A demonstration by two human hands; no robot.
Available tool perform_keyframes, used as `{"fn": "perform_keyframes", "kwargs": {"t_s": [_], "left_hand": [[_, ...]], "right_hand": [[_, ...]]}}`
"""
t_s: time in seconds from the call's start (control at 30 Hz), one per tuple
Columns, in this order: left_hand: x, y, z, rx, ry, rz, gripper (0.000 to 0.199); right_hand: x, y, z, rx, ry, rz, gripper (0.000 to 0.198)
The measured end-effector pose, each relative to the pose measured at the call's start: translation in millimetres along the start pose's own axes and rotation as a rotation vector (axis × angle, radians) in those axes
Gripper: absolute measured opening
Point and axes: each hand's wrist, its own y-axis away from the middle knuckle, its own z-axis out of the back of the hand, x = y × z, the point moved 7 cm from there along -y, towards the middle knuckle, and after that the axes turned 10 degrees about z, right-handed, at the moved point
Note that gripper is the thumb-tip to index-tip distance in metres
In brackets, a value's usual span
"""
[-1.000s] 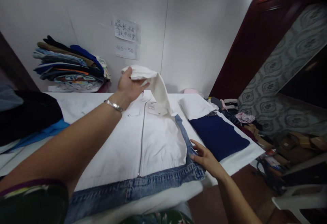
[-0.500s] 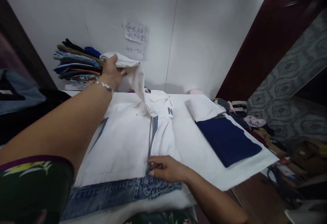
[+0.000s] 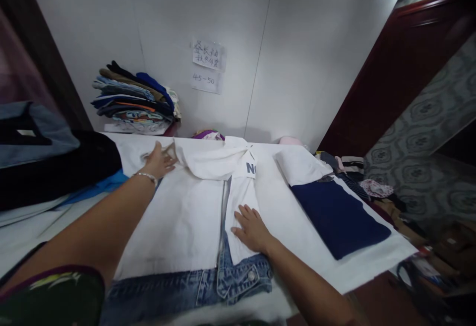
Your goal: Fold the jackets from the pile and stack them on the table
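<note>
A white jacket (image 3: 182, 227) with a blue denim hem lies spread on the white-covered table. One white sleeve (image 3: 241, 202), lettered near the shoulder, is folded down over the body, its end on the denim hem. Resting flat on this sleeve is my right hand (image 3: 251, 229), fingers spread. My left hand (image 3: 160, 162) is at the upper left of the jacket, touching white cloth beside a raised fold, fingers apart. Another white part (image 3: 208, 160) lies bunched across the jacket's top. What is under my left palm is hidden.
To the right lies a folded navy and white garment (image 3: 336, 217). A stack of folded clothes (image 3: 130, 97) stands against the back wall, below and left of paper signs (image 3: 208, 65). Black clothing (image 3: 74, 167) lies at the left. More clothes (image 3: 372, 187) are heaped beyond the right edge.
My left hand has come down from in front of the clothes stack, lowering the white cloth it held onto the jacket. My right hand has moved up from the hem and flattened onto the sleeve.
</note>
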Motion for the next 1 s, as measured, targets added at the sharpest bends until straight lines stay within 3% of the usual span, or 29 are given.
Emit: {"fn": "perform_keyframes", "kwargs": {"t_s": [0.13, 0.23, 0.37, 0.47, 0.53, 0.63, 0.83, 1.0], "left_hand": [[24, 10, -34, -0.066, -0.138, -0.099, 0.057], [42, 35, -75, -0.042, -0.265, -0.265, 0.059], [75, 98, -144, 0.158, -0.729, -0.740, 0.058], [122, 138, -177, 0.417, -1.031, -0.892, 0.057], [149, 154, -183, 0.543, -1.160, -0.906, 0.058], [168, 163, -179, 0.570, -1.249, -0.903, 0.058], [170, 165, -172, 0.559, -1.240, -0.934, 0.056], [169, 167, -169, 0.657, -1.136, -0.856, 0.054]], "right_hand": [[0, 0, -7, 0.038, -0.009, -0.012, 0.059], [-4, -2, -5, 0.022, -0.106, -0.006, 0.059], [-28, -14, 16, -0.192, -0.460, -0.016, 0.039], [-68, -29, 49, -0.476, -0.663, -0.147, 0.026], [-99, -40, 70, -0.628, -0.702, -0.268, 0.020], [-138, -62, 91, -0.720, -0.705, -0.395, 0.020], [-188, -114, 103, -0.730, -0.708, -0.540, 0.028], [-213, -159, 112, -0.688, -0.658, -0.559, 0.030]]}}
